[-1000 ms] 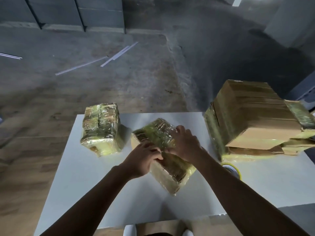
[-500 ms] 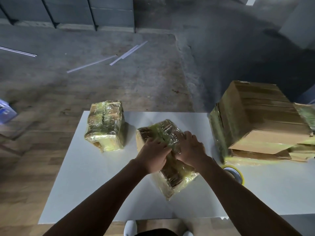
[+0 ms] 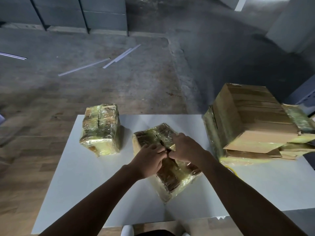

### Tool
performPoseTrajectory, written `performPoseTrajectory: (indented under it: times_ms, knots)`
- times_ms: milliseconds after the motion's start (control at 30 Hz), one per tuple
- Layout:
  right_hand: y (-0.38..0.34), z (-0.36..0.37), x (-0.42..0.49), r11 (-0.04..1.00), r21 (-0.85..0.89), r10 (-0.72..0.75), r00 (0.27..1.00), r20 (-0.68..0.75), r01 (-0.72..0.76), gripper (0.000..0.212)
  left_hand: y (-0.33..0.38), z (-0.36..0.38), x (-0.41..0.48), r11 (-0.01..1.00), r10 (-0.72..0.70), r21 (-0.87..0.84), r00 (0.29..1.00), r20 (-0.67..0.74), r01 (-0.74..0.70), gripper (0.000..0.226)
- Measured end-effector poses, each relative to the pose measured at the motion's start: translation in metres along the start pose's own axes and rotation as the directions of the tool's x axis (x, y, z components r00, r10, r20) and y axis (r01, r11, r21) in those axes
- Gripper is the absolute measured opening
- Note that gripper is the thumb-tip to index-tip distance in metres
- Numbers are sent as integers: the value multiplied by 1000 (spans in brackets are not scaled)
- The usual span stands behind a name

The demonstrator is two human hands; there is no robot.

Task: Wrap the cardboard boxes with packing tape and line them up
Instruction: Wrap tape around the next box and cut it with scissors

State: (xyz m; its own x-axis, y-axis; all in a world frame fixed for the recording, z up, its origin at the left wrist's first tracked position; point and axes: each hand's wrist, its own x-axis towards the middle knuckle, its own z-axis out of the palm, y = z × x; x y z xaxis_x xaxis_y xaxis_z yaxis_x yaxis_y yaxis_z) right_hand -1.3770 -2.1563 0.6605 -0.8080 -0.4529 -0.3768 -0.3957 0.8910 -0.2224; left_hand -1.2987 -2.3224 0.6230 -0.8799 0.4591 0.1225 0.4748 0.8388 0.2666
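Dim scene. My view shows the white table (image 3: 81, 184) brightest. A soft shadow lies right of the left box (image 3: 100, 126). Its tape (image 3: 106, 116) glints faintly. Wide-angle bending and blur at edges.

Both forearms (image 3: 95, 201) are bare and sleeveless as far as they show, from the left hand (image 3: 150, 159) and right hand (image 3: 185, 149) back across the table (image 3: 71, 193). Just below the table's near edge show two rounded white shoe toes (image 3: 127, 231). A strip of dark clothing (image 3: 155, 233) lies between them.
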Motion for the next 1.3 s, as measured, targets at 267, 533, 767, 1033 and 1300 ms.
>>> performPoseTrajectory:
  times_ms: [267,533,767,1033,1300]
  knots:
    - [3,-2,3,1000,-13,20,998,52,-20,59,1,-7,16,992,37,108,981,188,-58,46]
    - [-6,-3,-4,998,54,-22,997,78,18,52,-8,-9,-10,982,170,-69,983,-73,-175,16]
    - [-8,1,-12,991,132,-23,997,69,14,45,-12,-7,-15,975,185,-106,976,-116,-197,13]
    - [-2,2,-18,986,151,-82,995,55,73,55,-3,-3,-15,970,234,-19,953,-194,-242,13]
    - [15,28,-15,968,10,-250,967,46,249,77,8,2,-18,985,169,56,975,-141,-163,18]
